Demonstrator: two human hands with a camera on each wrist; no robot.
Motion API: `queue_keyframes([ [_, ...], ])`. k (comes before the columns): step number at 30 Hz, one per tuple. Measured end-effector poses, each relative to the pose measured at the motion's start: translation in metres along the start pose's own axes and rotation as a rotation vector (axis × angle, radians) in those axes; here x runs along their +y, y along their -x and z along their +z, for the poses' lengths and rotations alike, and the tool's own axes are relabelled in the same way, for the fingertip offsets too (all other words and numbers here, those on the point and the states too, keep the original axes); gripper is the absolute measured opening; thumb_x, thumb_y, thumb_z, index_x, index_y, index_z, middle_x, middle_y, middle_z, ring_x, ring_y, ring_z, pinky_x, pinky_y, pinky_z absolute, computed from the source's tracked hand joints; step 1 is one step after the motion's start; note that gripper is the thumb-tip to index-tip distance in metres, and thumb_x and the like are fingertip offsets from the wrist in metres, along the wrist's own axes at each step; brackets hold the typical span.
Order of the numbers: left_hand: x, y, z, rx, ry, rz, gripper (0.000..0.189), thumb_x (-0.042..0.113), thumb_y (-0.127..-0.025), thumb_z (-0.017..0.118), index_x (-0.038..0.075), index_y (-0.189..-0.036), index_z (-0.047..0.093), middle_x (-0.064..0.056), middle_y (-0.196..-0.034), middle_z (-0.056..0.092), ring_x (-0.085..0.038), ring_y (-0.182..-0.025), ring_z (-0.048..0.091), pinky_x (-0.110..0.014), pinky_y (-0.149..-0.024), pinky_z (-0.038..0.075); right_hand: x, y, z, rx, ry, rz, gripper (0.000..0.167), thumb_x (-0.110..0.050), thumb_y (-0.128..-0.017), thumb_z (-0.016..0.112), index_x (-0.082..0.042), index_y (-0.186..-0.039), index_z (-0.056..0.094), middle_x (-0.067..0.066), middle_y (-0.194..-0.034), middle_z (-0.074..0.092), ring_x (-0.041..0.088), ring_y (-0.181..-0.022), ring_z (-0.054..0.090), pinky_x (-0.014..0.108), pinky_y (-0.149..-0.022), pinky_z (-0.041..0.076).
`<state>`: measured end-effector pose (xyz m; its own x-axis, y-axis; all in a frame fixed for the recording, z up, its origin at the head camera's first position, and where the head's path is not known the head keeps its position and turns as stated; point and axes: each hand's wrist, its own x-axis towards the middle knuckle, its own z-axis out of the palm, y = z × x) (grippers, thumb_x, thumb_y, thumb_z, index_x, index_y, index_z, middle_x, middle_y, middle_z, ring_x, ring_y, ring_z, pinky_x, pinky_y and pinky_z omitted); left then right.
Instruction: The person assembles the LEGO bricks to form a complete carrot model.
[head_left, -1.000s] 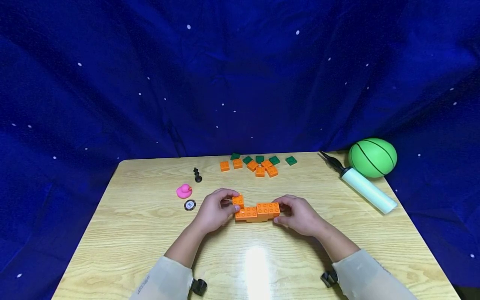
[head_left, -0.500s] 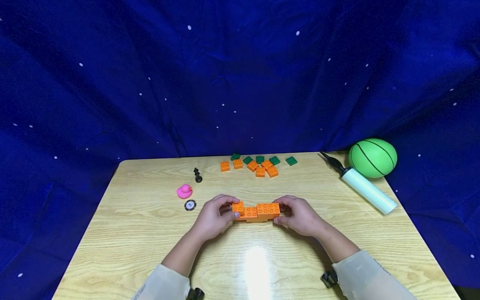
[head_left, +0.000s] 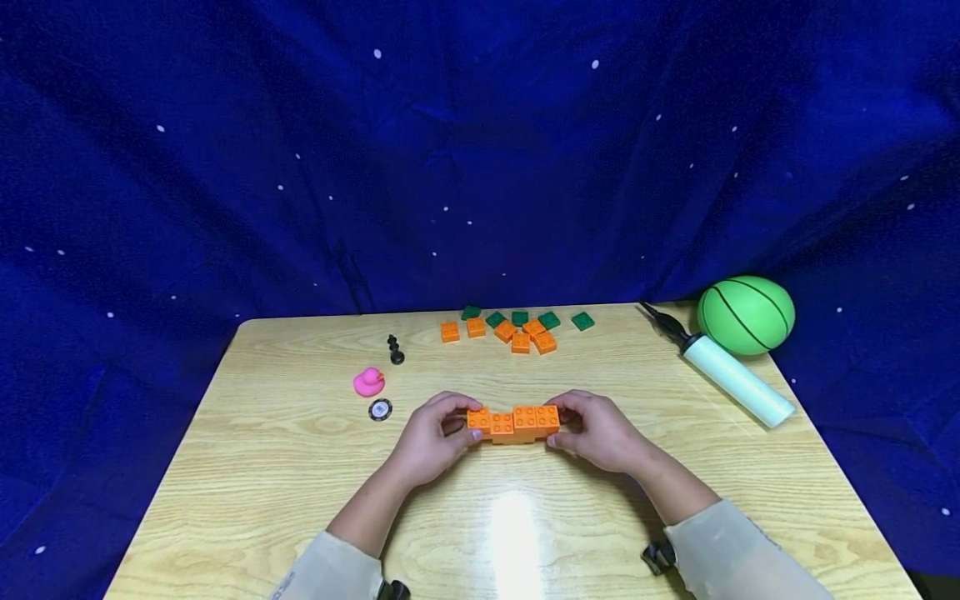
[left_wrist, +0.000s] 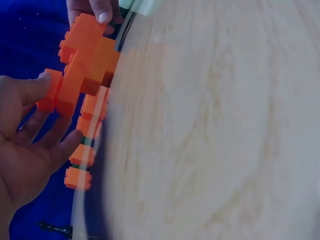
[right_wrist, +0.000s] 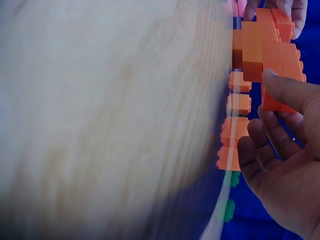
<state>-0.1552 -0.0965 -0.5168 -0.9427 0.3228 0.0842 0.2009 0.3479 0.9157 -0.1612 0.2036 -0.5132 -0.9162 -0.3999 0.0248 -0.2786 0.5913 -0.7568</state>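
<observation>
Between thumb and fingers my left hand point(head_left: 433, 440) pinches a square orange building brick point(left_wrist: 50, 91). That brick sits on top of the left end of a stepped orange brick structure point(head_left: 525, 432). At the other end, my right hand point(head_left: 600, 432) grips the structure's upper bricks, thumb at the front and fingers behind. The left wrist view shows the pinched brick close against the long brick point(left_wrist: 73, 82) under it. In the right wrist view, the structure's lower block point(right_wrist: 252, 50) extends below the upper bricks.
Loose orange bricks point(head_left: 521, 343) and flat green bricks point(head_left: 582, 321) lie along the table's back edge. On the left are a pink rubber duck point(head_left: 368, 382), a black chess piece point(head_left: 396, 350) and a poker chip point(head_left: 380, 409). A hand pump point(head_left: 735, 382) and green ball point(head_left: 746, 316) occupy the right.
My left hand has brought its orange brick down and slightly right onto the structure's left end. The right hand has kept its grip in the same place.
</observation>
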Motion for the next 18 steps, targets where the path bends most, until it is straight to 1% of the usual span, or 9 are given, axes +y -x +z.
queue_keyframes([
  [5,-0.0019,-0.0011,0.0015,-0.005,0.022,-0.001,0.028,0.006,-0.091,0.08,0.019,-0.116,0.073,0.0,-0.119,0.065,-0.02,-0.108,0.066,-0.037,-0.095,0.057,-0.0013,-0.0004,-0.0002,0.002,0.005,-0.007,0.038,-0.012,-0.086,0.086,-0.01,-0.121,0.071,-0.001,-0.113,0.068,0.02,-0.102,0.066,0.039,-0.085,0.058],
  [7,-0.0021,-0.0014,0.0016,-0.006,0.025,-0.007,0.029,0.006,-0.091,0.08,0.02,-0.116,0.073,0.0,-0.119,0.065,-0.02,-0.11,0.066,-0.037,-0.097,0.056,-0.0012,-0.0002,-0.0003,0.001,0.008,-0.01,0.038,-0.012,-0.086,0.086,-0.009,-0.121,0.071,-0.001,-0.113,0.068,0.021,-0.101,0.066,0.038,-0.084,0.057],
  [12,-0.0033,-0.0022,0.0024,-0.002,0.041,-0.026,0.028,0.008,-0.091,0.08,0.021,-0.116,0.073,0.0,-0.12,0.064,-0.022,-0.113,0.065,-0.042,-0.101,0.054,-0.0005,0.0,-0.0009,0.0,0.008,-0.014,0.037,-0.013,-0.086,0.087,-0.01,-0.119,0.072,-0.002,-0.11,0.068,0.02,-0.099,0.065,0.037,-0.084,0.057],
  [16,-0.0034,-0.0024,0.0039,0.005,0.063,-0.027,0.028,0.009,-0.091,0.081,0.02,-0.115,0.073,-0.001,-0.119,0.064,-0.022,-0.113,0.064,-0.044,-0.103,0.052,-0.0001,0.0,-0.0009,-0.002,0.004,-0.015,0.035,-0.013,-0.085,0.087,-0.01,-0.117,0.073,-0.003,-0.109,0.068,0.019,-0.099,0.065,0.039,-0.085,0.057],
  [18,-0.0035,-0.0024,0.0044,0.004,0.073,-0.025,0.028,0.009,-0.091,0.08,0.019,-0.116,0.073,-0.002,-0.119,0.063,-0.022,-0.113,0.063,-0.044,-0.103,0.051,0.0006,0.0,-0.0008,-0.001,0.007,-0.012,0.035,-0.013,-0.085,0.087,-0.01,-0.116,0.073,-0.003,-0.108,0.068,0.019,-0.098,0.065,0.038,-0.084,0.057],
])
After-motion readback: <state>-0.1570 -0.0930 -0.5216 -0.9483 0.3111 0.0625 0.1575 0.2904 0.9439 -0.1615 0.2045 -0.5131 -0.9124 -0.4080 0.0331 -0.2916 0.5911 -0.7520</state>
